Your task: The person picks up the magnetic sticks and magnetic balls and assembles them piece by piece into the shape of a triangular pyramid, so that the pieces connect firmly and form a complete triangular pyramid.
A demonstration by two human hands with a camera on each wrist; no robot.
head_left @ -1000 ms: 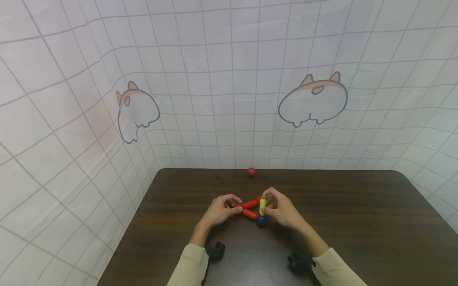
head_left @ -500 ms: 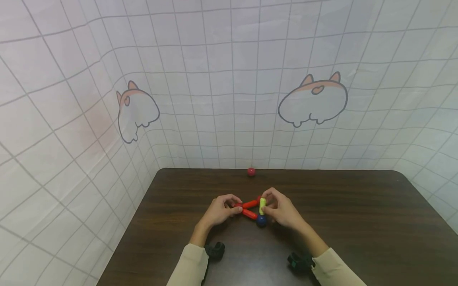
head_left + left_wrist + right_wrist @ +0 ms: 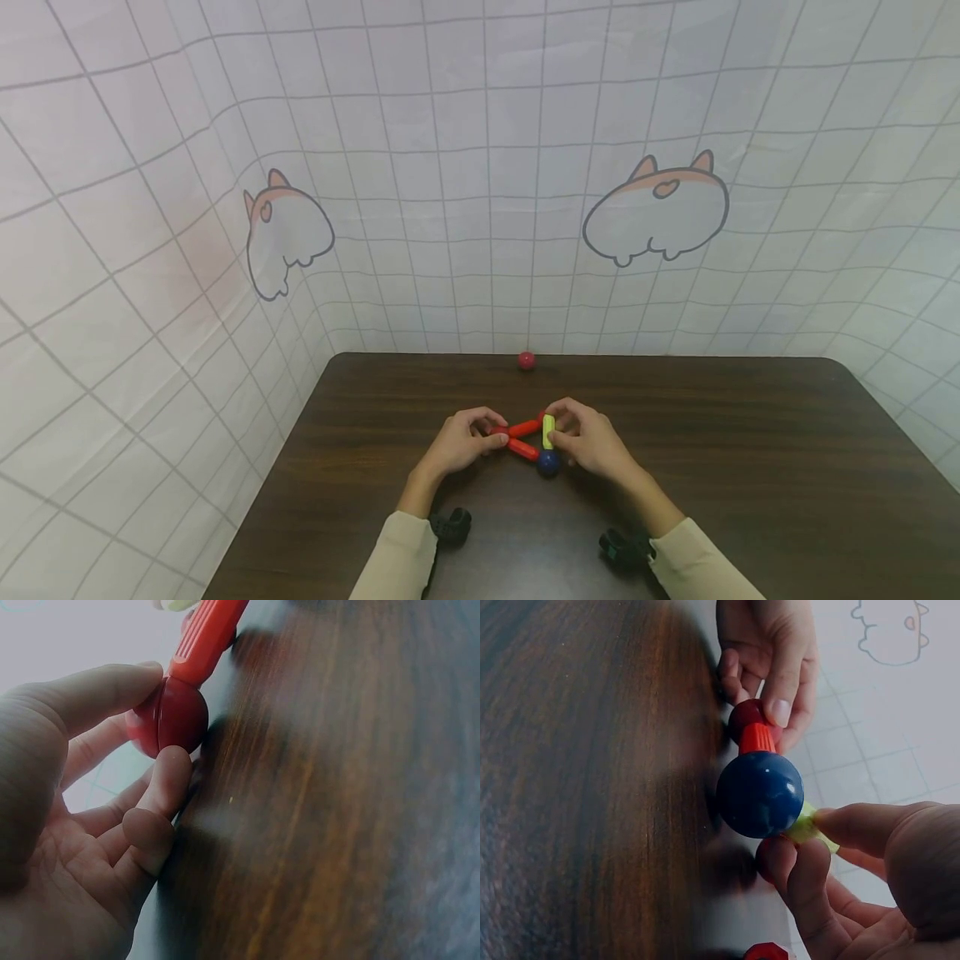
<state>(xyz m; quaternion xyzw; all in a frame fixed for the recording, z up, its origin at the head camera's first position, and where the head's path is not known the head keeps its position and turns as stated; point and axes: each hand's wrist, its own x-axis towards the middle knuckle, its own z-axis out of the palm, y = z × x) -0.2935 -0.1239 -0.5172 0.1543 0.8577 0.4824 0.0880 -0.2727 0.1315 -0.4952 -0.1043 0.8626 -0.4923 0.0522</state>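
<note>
My left hand [image 3: 467, 442] pinches a red ball [image 3: 171, 716] between thumb and fingers. Two red sticks fan out from that ball; one red stick [image 3: 524, 428] reaches a second red ball [image 3: 767, 859], the other red stick [image 3: 522, 449] a dark blue ball [image 3: 760, 793]. Thumb and fingers of my right hand [image 3: 592, 437] pinch a yellow-green stick [image 3: 549, 432]. Its near end meets the blue ball, and its far end lies beside the second red ball, which the right fingers partly hide in the head view.
A loose red ball [image 3: 527, 361] sits at the back edge of the dark wooden table [image 3: 712, 442]. Behind the table hangs a white gridded cloth [image 3: 465, 208]. Black wrist cameras are strapped under both wrists, low over the tabletop.
My right hand has shifted slightly left, carrying the far end of the yellow-green stick closer to the second red ball. The left hand stays put on its red ball.
</note>
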